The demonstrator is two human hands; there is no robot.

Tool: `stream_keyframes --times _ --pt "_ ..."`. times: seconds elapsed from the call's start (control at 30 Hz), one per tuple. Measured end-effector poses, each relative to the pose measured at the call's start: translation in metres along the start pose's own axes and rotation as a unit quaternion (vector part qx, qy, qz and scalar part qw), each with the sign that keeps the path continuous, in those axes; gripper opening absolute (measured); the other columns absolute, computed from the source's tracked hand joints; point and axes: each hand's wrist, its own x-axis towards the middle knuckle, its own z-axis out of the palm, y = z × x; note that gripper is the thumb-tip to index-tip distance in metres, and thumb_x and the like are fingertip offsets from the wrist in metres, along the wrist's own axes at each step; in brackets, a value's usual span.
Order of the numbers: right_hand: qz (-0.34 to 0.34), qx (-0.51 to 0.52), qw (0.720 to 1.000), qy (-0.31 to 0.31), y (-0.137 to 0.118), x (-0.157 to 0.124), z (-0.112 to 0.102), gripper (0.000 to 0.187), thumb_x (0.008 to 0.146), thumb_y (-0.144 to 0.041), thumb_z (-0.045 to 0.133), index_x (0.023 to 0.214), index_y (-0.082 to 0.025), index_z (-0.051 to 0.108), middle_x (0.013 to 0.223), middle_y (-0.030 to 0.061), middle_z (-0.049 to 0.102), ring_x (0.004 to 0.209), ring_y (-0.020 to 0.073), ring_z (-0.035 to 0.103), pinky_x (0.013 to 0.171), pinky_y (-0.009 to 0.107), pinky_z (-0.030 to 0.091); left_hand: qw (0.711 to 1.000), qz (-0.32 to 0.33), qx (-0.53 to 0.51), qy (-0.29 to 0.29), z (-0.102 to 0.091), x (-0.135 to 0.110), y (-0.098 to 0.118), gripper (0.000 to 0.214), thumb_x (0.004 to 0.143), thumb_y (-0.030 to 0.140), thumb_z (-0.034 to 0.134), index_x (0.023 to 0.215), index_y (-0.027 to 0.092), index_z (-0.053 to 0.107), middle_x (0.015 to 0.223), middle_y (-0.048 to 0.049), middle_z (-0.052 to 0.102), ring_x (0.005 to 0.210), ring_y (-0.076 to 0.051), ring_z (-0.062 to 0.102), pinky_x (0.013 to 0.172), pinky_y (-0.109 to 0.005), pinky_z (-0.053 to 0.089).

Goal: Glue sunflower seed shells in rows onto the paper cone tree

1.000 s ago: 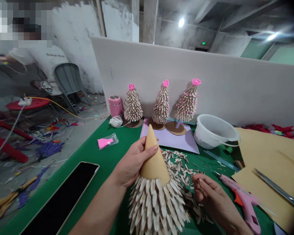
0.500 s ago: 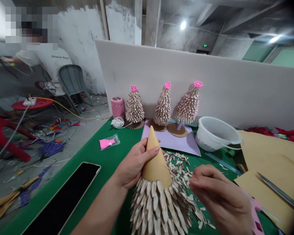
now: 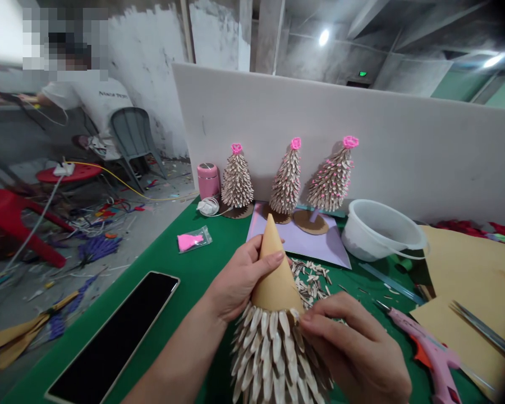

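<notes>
My left hand [image 3: 239, 280] grips the bare upper part of a tan paper cone [image 3: 274, 275]. Rows of pale seed shells [image 3: 269, 353] cover the cone's lower half. My right hand [image 3: 353, 353] presses its pinched fingertips against the cone's right side at the top row of shells, holding what looks like one shell there. Loose seed shells [image 3: 313, 278] lie scattered on the green table [image 3: 185, 269] just behind the cone. A pink glue gun [image 3: 425, 350] lies to the right of my right hand.
Three finished shell trees [image 3: 289, 179] with pink tops stand by a white board. A white bowl [image 3: 381, 230], brown paper sheets [image 3: 467, 269], a pink cup [image 3: 209, 179], a small pink bag [image 3: 193, 240] and a dark tablet [image 3: 118, 336] lie around. A person [image 3: 88, 106] stands at far left.
My right hand rose from the shell pile and moved left to the cone's right side. The left hand kept its hold on the cone.
</notes>
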Motion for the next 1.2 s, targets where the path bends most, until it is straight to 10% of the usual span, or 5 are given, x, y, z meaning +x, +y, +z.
stream_keyframes --times 1.2 --pt "-0.048 -0.085 0.993 -0.074 -0.008 0.014 -0.008 0.015 0.085 -0.019 0.049 0.087 -0.021 0.064 0.067 0.0016 0.062 0.060 0.0119 0.050 0.050 0.022 0.040 0.999 -0.002 0.044 -0.004 -0.001 0.001 -0.003 0.027 0.073 0.027 0.062 0.093 0.016 0.048 0.080 -0.0014 0.055 0.066 -0.011 0.054 0.062 -0.024 0.044"
